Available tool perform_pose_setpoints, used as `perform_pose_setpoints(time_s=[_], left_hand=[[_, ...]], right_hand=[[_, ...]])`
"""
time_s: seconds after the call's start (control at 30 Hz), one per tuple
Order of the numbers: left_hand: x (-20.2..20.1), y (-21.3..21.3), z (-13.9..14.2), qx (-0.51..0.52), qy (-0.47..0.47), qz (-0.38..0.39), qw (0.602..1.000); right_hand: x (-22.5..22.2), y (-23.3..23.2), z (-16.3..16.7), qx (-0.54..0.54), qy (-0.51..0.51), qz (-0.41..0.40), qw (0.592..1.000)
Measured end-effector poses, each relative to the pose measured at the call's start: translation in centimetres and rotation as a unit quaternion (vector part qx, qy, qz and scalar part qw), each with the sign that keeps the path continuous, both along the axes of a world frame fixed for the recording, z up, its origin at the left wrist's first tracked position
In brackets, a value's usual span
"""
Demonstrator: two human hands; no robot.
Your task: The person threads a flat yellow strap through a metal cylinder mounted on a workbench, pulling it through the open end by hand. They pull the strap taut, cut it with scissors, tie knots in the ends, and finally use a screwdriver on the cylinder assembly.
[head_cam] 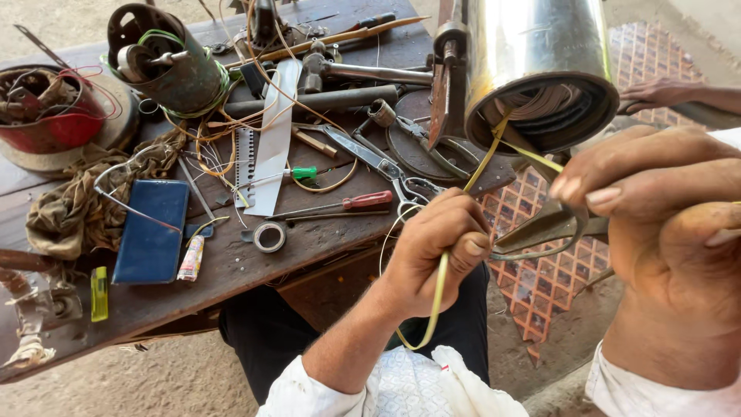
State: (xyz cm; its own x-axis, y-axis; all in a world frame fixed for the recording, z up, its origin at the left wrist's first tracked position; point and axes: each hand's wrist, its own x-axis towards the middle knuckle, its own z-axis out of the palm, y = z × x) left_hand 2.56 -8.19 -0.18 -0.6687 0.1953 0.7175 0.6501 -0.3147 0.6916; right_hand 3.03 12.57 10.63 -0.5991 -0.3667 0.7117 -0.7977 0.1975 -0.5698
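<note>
Yellow sleeve (pixel 440 297) runs from the motor shell's mouth (pixel 540 85) down thru the left hand (pixel 436 251), tail hanging below the fist over the lap. Left hand clenched on it, thumb on top. Right hand (pixel 656 208), close to cam, grips a pair of snips (pixel 544 228); blades point left, tips just beside left thumb, near the sleeve. A second yellow strand goes from the shell mouth toward the right fingers.

Shell is shiny metal, open end facing cam, w/ copper-brown windings inside. It sits at the bench's (pixel 231 266) right end, above a red patterned mat (pixel 540 286).

On bench, left of the hands: scissors (pixel 386 170), red-handled screwdriver (pixel 340 205), green-handled one (pixel 282 176), tape roll (pixel 269 236), white strip (pixel 270 139), blue case (pixel 150 232), rag (pixel 77 208), yellow lighter (pixel 99 293). Far end: dark motor part wrapped in green wire (pixel 166 62), red bowl of wire (pixel 50 108).

Another person's hand (pixel 656 94) rests past the shell, top right.
</note>
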Motion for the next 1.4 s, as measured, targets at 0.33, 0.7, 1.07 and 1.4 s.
perform_pose_setpoints(time_s=[0.33,0.7,1.07,1.4], left_hand=[[5.7,-0.5,1.6,-0.151,0.200,0.140,0.958],[1.4,-5.2,4.4,-0.209,0.142,0.167,0.953],[-6.3,-1.2,6.3,-0.252,0.219,0.320,0.886],[-7.5,-2.2,5.8,-0.271,0.277,0.349,0.853]], right_hand=[[4.6,-4.1,-4.5,-0.261,-0.207,0.068,0.940],[3.6,-5.9,-7.4,-0.436,-0.245,0.069,0.863],[2.9,-4.3,-7.4,-0.357,-0.206,0.039,0.910],[2.5,-3.8,-7.1,-0.362,-0.228,0.060,0.902]])
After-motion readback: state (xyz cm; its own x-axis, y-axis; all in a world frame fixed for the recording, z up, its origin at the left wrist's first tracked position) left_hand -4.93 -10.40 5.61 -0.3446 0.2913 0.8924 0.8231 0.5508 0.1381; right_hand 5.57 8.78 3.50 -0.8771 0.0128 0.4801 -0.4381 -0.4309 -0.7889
